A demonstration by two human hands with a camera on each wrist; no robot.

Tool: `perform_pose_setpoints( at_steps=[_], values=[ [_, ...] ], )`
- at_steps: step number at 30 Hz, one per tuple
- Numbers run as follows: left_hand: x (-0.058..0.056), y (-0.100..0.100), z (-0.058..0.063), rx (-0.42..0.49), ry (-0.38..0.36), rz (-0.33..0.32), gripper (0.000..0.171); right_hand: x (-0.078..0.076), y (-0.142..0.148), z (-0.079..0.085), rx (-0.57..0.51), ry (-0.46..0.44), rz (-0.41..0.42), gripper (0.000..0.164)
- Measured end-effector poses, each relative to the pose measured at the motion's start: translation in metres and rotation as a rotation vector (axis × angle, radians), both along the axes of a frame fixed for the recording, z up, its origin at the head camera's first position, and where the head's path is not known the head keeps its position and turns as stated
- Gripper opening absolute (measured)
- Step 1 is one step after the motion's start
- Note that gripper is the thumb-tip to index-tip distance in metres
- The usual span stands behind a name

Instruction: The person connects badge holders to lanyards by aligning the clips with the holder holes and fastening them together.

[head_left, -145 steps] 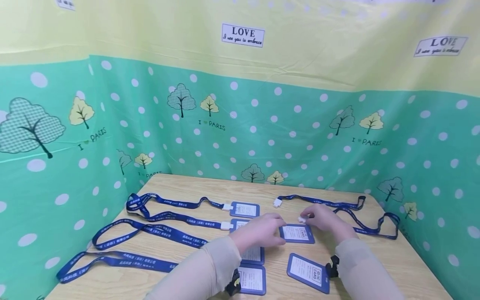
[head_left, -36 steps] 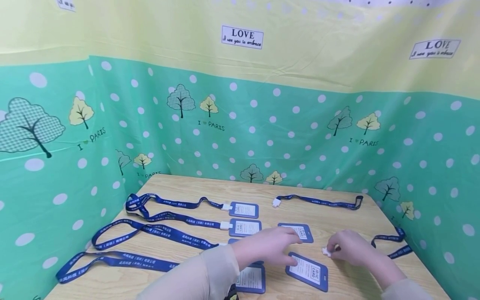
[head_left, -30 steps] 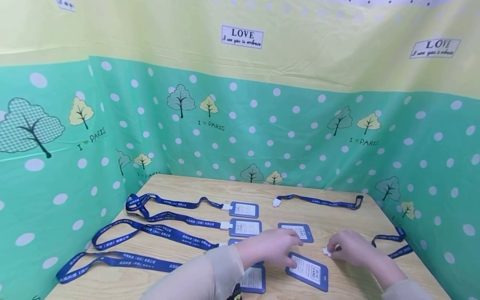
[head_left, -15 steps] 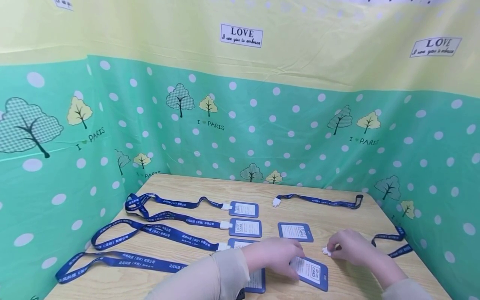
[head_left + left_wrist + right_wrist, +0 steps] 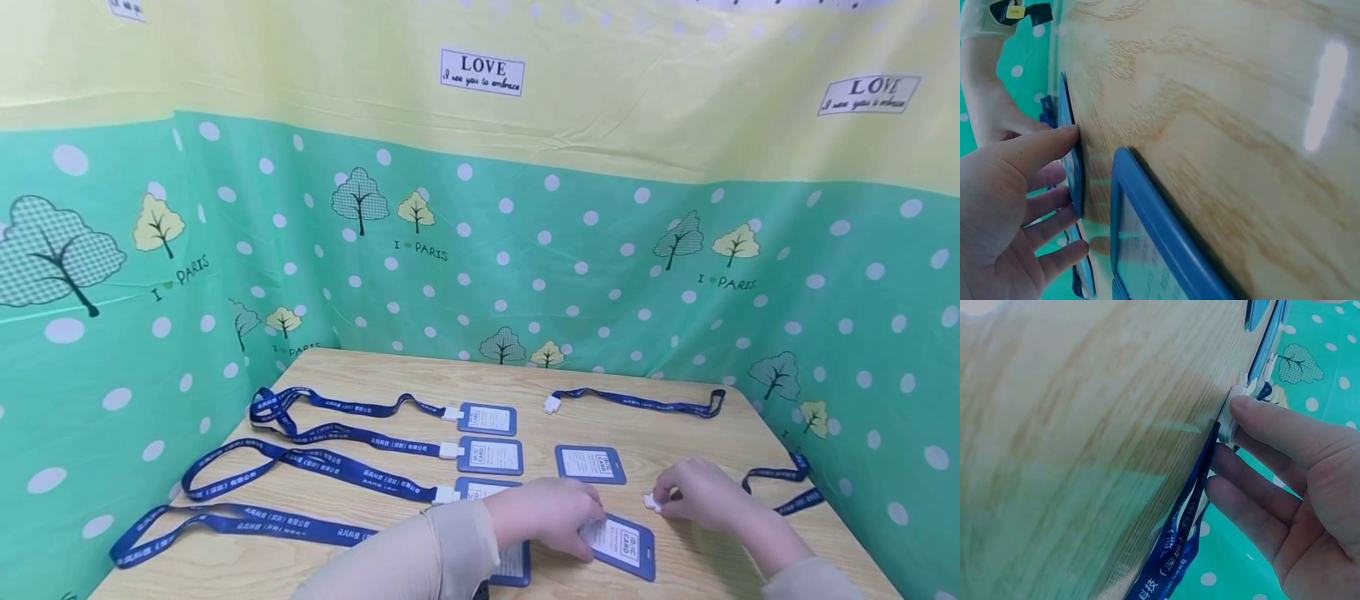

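My left hand (image 5: 553, 515) is at the left end of a blue card holder (image 5: 626, 546) lying at a slant on the table. Its thumb and fingers hold the holder's edges from either side. The left wrist view shows the thumb along the holder's blue frame (image 5: 1074, 178). My right hand (image 5: 701, 497) pinches the white clip (image 5: 652, 502) of a blue lanyard (image 5: 798, 500) between thumb and forefinger, just above the holder's right end and apart from it. In the right wrist view, the strap (image 5: 1172, 556) trails from the clip past the loosely bent lower fingers.
Another loose card holder (image 5: 591, 464) lies behind the hands, with a lanyard (image 5: 645, 402) farther back. On the left, several lanyards (image 5: 300, 458) lie with clips joined to card holders (image 5: 491, 456); my left forearm covers part of them. A patterned curtain (image 5: 480, 275) borders the wooden table.
Over several seconds, my right hand has brought the lanyard's clip nearer and to the right. My left hand has left the farther loose holder and come down on the nearer one's left end.
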State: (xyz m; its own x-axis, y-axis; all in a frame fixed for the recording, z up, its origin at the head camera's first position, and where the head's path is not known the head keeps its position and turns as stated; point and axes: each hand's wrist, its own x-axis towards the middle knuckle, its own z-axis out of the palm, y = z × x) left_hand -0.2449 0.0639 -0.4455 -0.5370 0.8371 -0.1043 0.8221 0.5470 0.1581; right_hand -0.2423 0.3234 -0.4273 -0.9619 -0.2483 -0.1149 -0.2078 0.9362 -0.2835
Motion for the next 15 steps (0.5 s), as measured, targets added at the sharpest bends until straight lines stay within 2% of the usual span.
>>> perform_pose_setpoints(
  at_steps=[10,15],
  values=[
    [-0.004,-0.005,-0.003,-0.012,0.048,-0.023,0.049,0.002,-0.001,0.0,-0.004,-0.013,-0.024,0.02],
    [-0.009,-0.011,-0.005,-0.003,0.05,-0.008,0.048,0.002,-0.001,-0.001,-0.003,-0.008,-0.027,0.02]
  ],
)
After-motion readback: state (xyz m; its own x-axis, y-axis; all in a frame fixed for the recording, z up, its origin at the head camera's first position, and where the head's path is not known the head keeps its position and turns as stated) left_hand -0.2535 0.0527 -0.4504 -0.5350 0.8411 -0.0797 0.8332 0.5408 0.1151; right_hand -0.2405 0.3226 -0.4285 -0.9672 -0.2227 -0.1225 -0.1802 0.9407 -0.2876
